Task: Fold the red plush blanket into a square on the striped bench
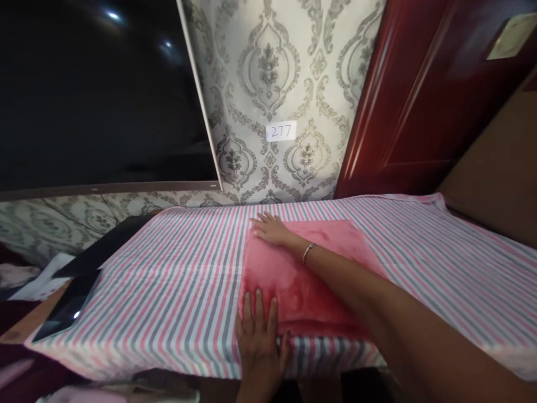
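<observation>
A red-pink plush cloth (293, 274) lies flat on a striped tablecloth (180, 280). My left hand (258, 341) rests with fingers spread on the plush cloth's near left corner, partly over the stripes. At the far left corner, my right hand (271, 228) lies palm down with its fingers stretched out. Its forearm, with a bracelet (308, 252) at the wrist, crosses above the plush cloth and hides part of its right side. Neither hand grips anything.
A dark-screened tablet or phone (69, 305) lies at the table's left end. Behind stand a large television (104, 101), a patterned wall with a paper label (281, 131) reading 277, and a dark red door (403, 101). The tablecloth hangs over the near edge.
</observation>
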Demonstrator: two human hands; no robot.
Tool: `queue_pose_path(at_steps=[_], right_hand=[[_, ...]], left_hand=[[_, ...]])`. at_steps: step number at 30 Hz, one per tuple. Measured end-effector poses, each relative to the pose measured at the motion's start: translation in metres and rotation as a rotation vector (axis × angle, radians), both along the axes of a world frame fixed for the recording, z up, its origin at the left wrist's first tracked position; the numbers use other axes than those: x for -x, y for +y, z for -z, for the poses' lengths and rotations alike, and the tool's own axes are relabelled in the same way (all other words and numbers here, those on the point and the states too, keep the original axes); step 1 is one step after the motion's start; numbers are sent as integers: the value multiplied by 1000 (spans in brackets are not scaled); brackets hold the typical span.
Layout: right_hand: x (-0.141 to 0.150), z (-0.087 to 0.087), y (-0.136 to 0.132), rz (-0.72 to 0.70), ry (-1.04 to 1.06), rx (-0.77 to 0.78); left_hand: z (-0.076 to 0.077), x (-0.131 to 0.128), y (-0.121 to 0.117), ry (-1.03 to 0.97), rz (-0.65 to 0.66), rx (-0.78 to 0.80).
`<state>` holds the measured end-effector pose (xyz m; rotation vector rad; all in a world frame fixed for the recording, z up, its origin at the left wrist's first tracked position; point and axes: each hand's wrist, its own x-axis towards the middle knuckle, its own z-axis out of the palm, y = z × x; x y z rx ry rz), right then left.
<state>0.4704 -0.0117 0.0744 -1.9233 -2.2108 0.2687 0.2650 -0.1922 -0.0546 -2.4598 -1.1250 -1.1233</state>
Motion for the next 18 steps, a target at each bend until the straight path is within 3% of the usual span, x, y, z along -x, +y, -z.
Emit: queue_pose_path(at_steps=[4,8,11,14,18], right_hand=[[-44,-6,-53,34,47,-62],[-108,-2,-136,114,106,-168],[-136,5,-200,252,120,-272],[-135,12,-245,300,101,-317],[-105,17,-263,183,74,-262]], left_hand=[[-4,-1,1,31,-4,-4],[-6,-3,3,13,16,-7],[-11,-3,1,-4,25,15],[-23,-1,2,-15,38,37],[-56,-10,15,54,188,97]])
